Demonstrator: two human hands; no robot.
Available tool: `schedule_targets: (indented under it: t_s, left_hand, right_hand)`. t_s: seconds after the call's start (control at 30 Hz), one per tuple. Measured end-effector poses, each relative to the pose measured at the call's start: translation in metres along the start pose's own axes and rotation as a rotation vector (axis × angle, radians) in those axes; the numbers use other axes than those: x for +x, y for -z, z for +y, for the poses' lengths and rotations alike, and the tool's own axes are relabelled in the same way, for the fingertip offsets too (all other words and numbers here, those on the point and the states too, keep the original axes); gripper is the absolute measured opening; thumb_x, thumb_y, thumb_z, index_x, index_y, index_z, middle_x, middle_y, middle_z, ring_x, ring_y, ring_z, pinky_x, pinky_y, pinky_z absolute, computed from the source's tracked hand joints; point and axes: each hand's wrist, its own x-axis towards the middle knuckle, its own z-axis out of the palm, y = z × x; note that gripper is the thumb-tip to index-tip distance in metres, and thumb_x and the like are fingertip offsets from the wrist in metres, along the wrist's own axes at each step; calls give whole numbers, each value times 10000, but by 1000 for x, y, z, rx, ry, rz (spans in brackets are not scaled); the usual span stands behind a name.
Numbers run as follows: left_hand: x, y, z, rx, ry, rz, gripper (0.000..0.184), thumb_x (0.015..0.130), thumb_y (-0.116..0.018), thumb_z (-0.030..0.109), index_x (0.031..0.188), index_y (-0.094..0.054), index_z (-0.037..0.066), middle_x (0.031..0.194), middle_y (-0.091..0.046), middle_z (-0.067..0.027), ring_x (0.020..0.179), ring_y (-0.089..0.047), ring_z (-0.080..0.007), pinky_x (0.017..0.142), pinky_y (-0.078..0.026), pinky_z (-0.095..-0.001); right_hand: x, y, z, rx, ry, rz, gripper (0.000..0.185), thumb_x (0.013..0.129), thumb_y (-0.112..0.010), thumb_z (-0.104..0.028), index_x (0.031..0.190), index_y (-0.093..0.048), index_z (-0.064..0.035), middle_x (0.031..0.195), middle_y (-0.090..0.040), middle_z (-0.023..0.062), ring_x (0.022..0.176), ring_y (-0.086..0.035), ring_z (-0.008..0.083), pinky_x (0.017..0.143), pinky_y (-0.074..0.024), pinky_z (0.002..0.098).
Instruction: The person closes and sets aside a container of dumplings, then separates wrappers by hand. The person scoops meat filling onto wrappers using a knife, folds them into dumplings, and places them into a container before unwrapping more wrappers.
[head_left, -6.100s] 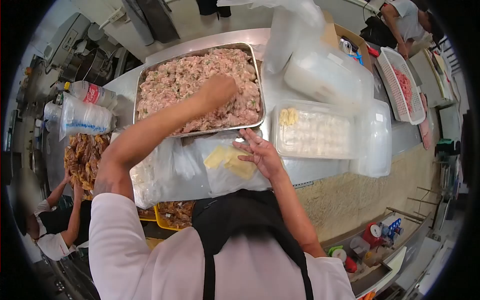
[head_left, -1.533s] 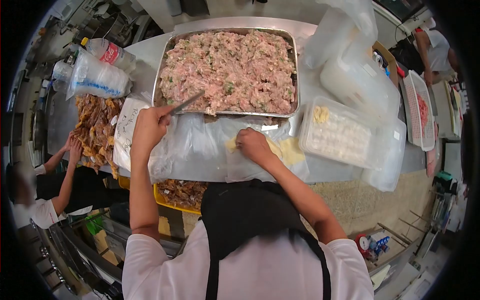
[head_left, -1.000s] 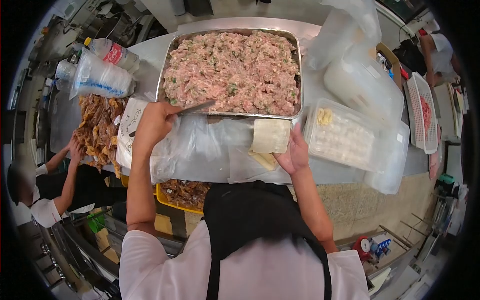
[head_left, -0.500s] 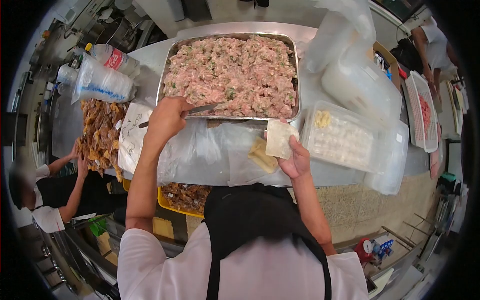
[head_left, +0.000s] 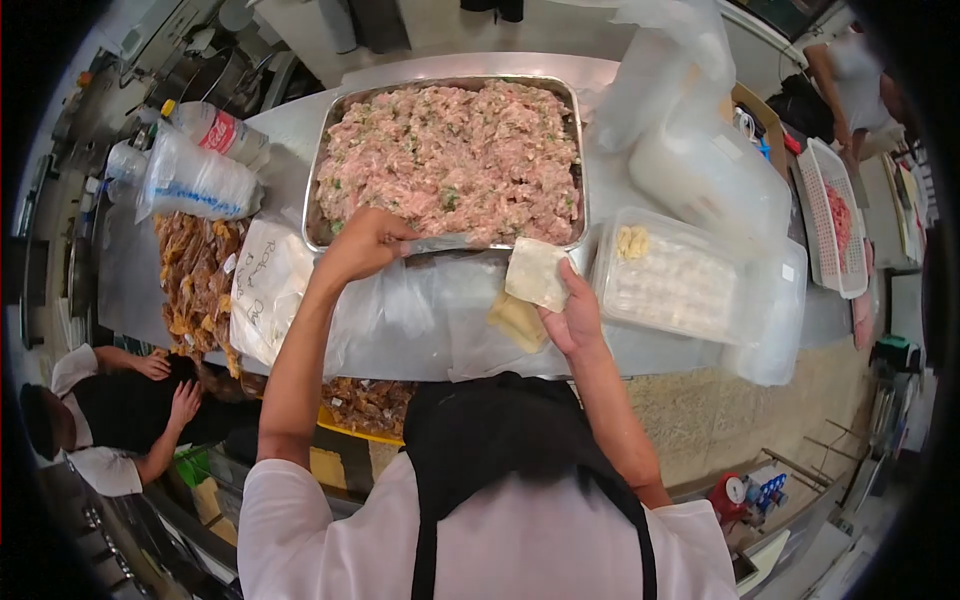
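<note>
My left hand (head_left: pixel 368 245) is closed around a knife (head_left: pixel 438 244), its flat metal blade lying level along the near rim of the steel tray (head_left: pixel 312 190). That tray is filled with pink minced meat (head_left: pixel 450 150) flecked with green. In my right hand (head_left: pixel 574 318) rests a thin, pale square dough wrapper (head_left: pixel 536 274), held at its edge between thumb and fingers. The blade tip is close to the wrapper; I cannot tell if they touch. Below the wrapper, more yellowish wrappers (head_left: pixel 518 322) lie on plastic on the table.
Right of my right hand stands a clear plastic container (head_left: pixel 680 275) with a small yellow dumpling (head_left: pixel 632 241) in one corner. Large translucent tubs (head_left: pixel 715 180) stand behind it. Leftward are bagged brown meat (head_left: pixel 195 285), plastic cups (head_left: pixel 200 180) and a bottle (head_left: pixel 225 135). A co-worker (head_left: pixel 125 400) is at far left.
My left hand has tilted the knife level and moved it slightly right and down, towards the wrapper. My right hand shifted slightly left. The co-worker's hands have drawn back from the brown meat.
</note>
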Motion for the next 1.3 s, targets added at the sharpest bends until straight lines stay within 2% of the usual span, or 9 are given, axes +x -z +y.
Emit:
schedule_targets:
  t_s: [0.17,0.27,0.33,0.4,0.53,0.67,0.87,1.03,1.3]
  left_hand:
    - [-15,0,16,-450,209,-8,239,850,-639,-91,1069,-728,-56,795,-666,-66,509,-549,-87,429,-387,-249]
    - [-22,-18,26,-621,148,55,226,850,-661,-72,1064,-730,-47,838,-666,-55,512,-543,-90,434,-396,-248]
    - [-21,-44,31,-615,95,68,232,846,-675,-66,1058,-745,-4,866,-659,-63,548,-572,-127,470,-416,-265]
    - [-20,-75,32,-47,-327,360,253,837,-699,-67,1050,-764,52,879,-657,-74,664,-622,-162,557,-466,-286]
    - [-49,-69,67,121,-133,340,253,786,-731,-70,997,-775,63,842,-637,-79,694,-616,-193,608,-476,-301]
    - [-40,-82,95,-18,-232,424,274,799,-715,-75,1034,-759,59,851,-641,-102,696,-624,-223,608,-481,-307]
    - [-53,-39,66,71,-149,285,403,738,-595,-161,1046,-744,52,950,-682,-156,813,-679,-307,676,-528,-356]
    - [-32,-7,51,600,14,127,457,620,-599,-108,1029,-743,39,957,-683,-149,873,-669,-350,745,-540,-416]
    - [-1,-35,36,519,-101,65,345,653,-603,-73,957,-733,25,916,-674,-151,885,-657,-369,761,-533,-436]
  right_hand:
    - [1,-27,-4,18,61,-9,496,1067,-419,-339,1413,-443,15,1412,-529,170,1312,-512,328,1134,-391,476]
    - [6,-43,-5,149,-22,-77,493,1072,-400,-338,1421,-438,8,1428,-513,167,1327,-493,338,1139,-378,489]
    - [2,-70,-10,152,-21,43,499,1073,-387,-332,1421,-424,22,1404,-531,165,1298,-520,323,1125,-391,485]
    - [9,-66,-9,226,-4,-61,483,1079,-369,-318,1415,-427,24,1395,-535,159,1292,-518,314,1126,-392,483]
    - [25,-43,-11,278,128,97,458,1083,-359,-294,1405,-437,23,1383,-541,155,1290,-516,309,1124,-396,470]
    - [19,-45,-9,254,202,86,450,1087,-328,-278,1360,-459,56,1317,-543,212,1236,-532,347,1109,-412,496]
    - [10,-36,-33,217,306,96,462,1086,-336,-288,1360,-470,58,1251,-566,180,1157,-562,306,1080,-432,455]
    - [4,-34,-38,133,321,94,473,1088,-329,-287,1373,-456,69,1305,-545,194,1212,-539,318,1094,-418,454]
    - [-2,-25,-28,137,299,168,483,1092,-323,-273,1406,-410,83,1372,-503,198,1238,-527,325,1098,-430,462]
